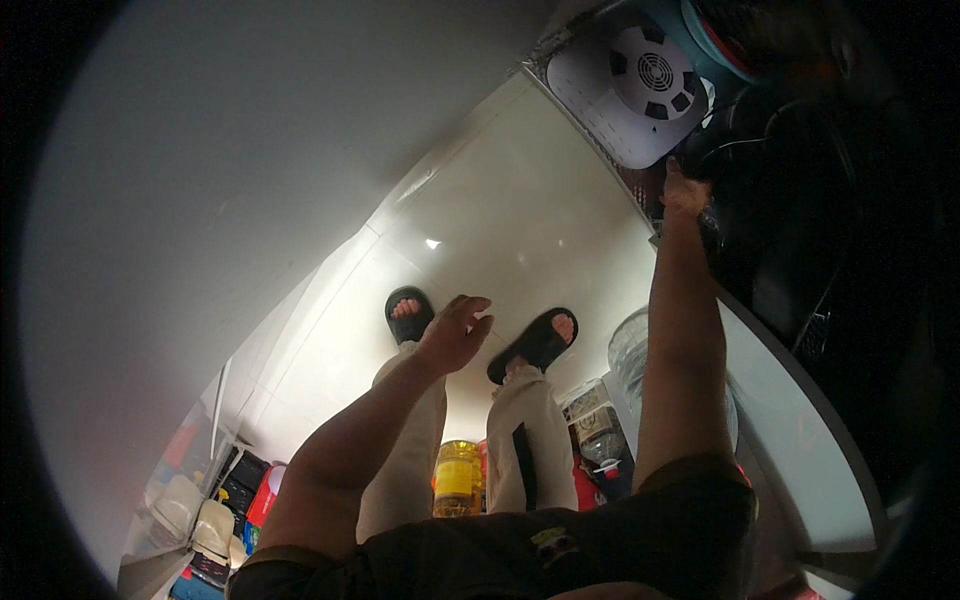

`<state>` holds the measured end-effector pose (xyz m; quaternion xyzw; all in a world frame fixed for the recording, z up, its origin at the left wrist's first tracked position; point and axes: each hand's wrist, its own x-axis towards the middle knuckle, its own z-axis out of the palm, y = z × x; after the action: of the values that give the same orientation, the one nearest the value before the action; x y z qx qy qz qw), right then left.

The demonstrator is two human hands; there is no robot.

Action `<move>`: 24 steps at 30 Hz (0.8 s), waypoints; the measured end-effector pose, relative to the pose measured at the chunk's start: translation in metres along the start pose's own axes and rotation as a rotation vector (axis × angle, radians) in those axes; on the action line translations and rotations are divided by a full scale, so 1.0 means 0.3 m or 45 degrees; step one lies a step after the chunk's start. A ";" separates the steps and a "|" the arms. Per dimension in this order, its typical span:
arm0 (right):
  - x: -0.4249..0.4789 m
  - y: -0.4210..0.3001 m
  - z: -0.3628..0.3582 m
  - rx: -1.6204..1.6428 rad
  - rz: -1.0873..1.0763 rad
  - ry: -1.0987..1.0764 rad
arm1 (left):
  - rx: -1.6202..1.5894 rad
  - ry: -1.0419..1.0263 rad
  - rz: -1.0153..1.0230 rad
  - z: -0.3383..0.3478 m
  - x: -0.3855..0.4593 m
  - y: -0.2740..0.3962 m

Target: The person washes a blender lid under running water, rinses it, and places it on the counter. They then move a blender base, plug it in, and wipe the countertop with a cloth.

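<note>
My left hand [459, 334] hangs over the tiled floor between my feet, fingers loosely curled and apart, with nothing in it. My right arm reaches forward to the dark area at the upper right, where my right hand [684, 193] is beside dark, poorly lit items. Just beyond its fingertips lies a white plastic panel [592, 112] with a round vented part [654, 73]. Shadow hides part of the right hand, and whether it holds anything is unclear. Black open-toed slippers [409, 315] are on my feet.
A large pale grey surface [225, 150] fills the left side. Near my legs stand a yellow oil bottle [456, 480], a clear plastic bottle [602, 442] and a plastic-wrapped round item [628, 352]. Packages [259, 495] sit at lower left. A curved white edge [787, 397] is at right.
</note>
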<state>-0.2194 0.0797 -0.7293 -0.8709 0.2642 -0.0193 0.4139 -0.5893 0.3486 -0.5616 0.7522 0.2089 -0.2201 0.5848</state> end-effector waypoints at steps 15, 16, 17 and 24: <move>-1.128 -0.269 -0.418 -0.179 0.132 -1.298 | 0.016 0.048 0.035 -0.043 -0.179 0.342; -1.159 -0.256 -0.469 -0.111 0.182 -1.349 | 0.048 0.042 0.135 -0.051 -0.211 0.379; -1.201 -0.274 -0.514 -0.034 0.240 -1.418 | 0.073 0.060 0.183 -0.053 -0.251 0.392; -1.296 -0.746 -0.902 -0.364 -0.391 -1.498 | 0.150 0.023 0.124 -0.204 -0.680 0.658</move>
<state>-0.5224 0.1883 -0.3159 -0.8105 -0.1362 0.4400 0.3619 -0.6377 0.3513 -0.2753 0.7966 0.1641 -0.1966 0.5477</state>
